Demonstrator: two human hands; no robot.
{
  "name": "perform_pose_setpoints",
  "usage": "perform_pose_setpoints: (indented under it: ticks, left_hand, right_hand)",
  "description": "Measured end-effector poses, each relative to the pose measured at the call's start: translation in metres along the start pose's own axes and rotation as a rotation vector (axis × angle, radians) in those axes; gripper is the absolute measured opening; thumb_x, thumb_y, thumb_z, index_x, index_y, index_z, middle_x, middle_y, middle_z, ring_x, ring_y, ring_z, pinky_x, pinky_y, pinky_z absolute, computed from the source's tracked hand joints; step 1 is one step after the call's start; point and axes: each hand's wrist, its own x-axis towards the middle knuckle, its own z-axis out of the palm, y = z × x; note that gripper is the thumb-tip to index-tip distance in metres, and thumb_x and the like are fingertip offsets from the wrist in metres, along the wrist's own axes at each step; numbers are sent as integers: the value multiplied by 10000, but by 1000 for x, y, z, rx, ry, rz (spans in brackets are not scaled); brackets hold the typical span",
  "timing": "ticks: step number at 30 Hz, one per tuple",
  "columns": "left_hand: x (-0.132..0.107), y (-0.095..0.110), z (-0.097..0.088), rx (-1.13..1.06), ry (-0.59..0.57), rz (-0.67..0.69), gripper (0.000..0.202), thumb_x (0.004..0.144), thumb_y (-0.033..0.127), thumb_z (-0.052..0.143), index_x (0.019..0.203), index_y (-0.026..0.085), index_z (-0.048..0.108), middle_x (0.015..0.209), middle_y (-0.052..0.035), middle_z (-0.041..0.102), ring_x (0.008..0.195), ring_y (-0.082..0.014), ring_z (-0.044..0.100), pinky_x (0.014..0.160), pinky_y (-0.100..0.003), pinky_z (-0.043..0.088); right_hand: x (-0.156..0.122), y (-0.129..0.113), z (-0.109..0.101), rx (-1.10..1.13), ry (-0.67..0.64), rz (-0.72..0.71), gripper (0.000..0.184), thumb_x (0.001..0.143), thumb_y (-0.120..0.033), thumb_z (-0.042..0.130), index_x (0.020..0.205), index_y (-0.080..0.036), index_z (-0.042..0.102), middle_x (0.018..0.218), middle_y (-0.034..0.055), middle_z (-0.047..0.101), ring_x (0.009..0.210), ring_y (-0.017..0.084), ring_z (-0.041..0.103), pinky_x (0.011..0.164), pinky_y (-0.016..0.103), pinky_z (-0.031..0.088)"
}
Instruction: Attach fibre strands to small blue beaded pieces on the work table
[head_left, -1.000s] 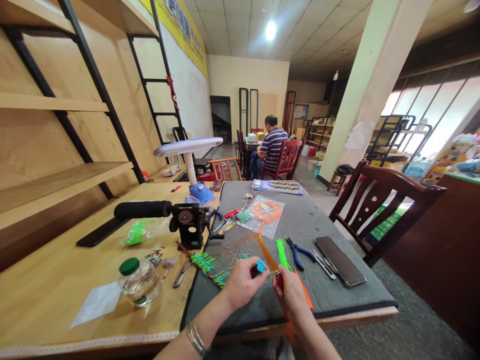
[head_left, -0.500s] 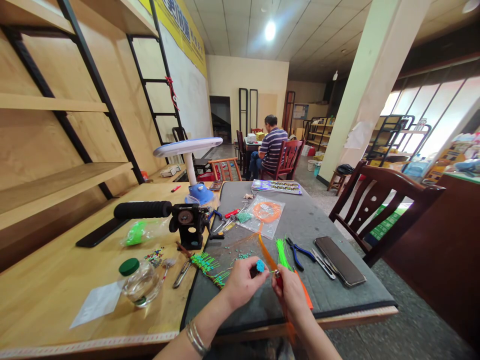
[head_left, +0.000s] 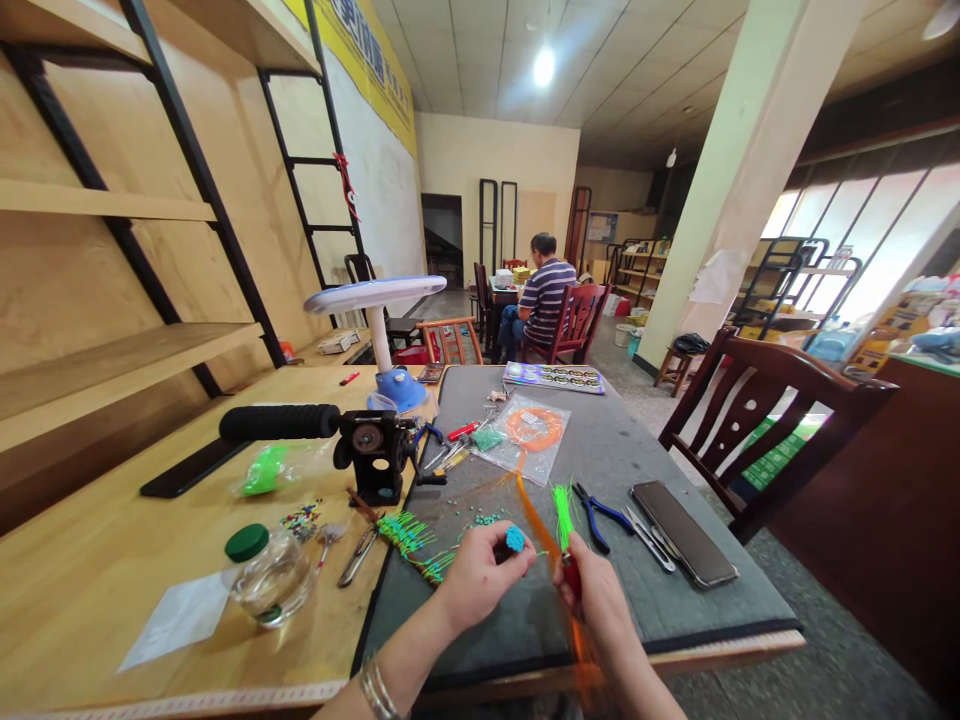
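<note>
My left hand (head_left: pixel 480 565) is closed on a small blue beaded cluster (head_left: pixel 514 539), held up between thumb and fingers above the grey mat. To its right, my right hand (head_left: pixel 592 585) is wrapped round a red-handled tool (head_left: pixel 572 574); its working end is too small to make out. A band of orange strands (head_left: pixel 534 515) runs from the plastic bag down past my right hand and over the table's front edge. A bundle of bright green strands (head_left: pixel 562 512) lies just beyond that hand. Left of my left hand lies a row of green strands with blue tips (head_left: pixel 405 533).
Blue-handled pliers (head_left: pixel 602 517), silver snips (head_left: pixel 649 540) and a phone (head_left: pixel 684 532) lie at right. A black hand-crank device (head_left: pixel 375 455), a green-lidded jar (head_left: pixel 271 580) and a lamp (head_left: pixel 379 335) stand at left. A person (head_left: pixel 547 290) sits at a far table.
My right hand has moved a little right and down, away from my left hand. My left hand keeps hold of the beaded cluster. The whole view has shifted slightly.
</note>
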Motion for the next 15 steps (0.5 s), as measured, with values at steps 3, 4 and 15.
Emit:
perform_pose_setpoints:
  ticks: [3, 4, 15]
  left_hand:
    - [-1, 2, -3, -43, -5, -32, 177, 757, 290, 623, 676, 132, 618, 591, -5, 569, 587, -129, 494, 583, -235, 392]
    - [-1, 2, -4, -59, -7, -41, 176, 757, 289, 626, 678, 132, 618, 587, -4, 570, 586, -129, 500, 583, -234, 395]
    - [0, 4, -10, -150, -34, -127, 181, 762, 296, 634, 674, 138, 614, 585, -3, 567, 595, -124, 492, 581, -225, 377]
  right_hand:
    - [1, 2, -27, -158, 94, -106, 605, 828, -671, 280, 608, -187, 567, 440, -25, 448, 415, 130, 423, 433, 241, 333]
    - [3, 6, -38, -235, 135, -185, 570, 845, -649, 274, 683, -195, 577, 468, -25, 477, 442, 143, 460, 457, 244, 361]
    - [10, 59, -105, -1063, 454, -646, 338, 922, -489, 347, 865, -225, 551, 766, 60, 660, 714, 214, 641, 655, 309, 467]
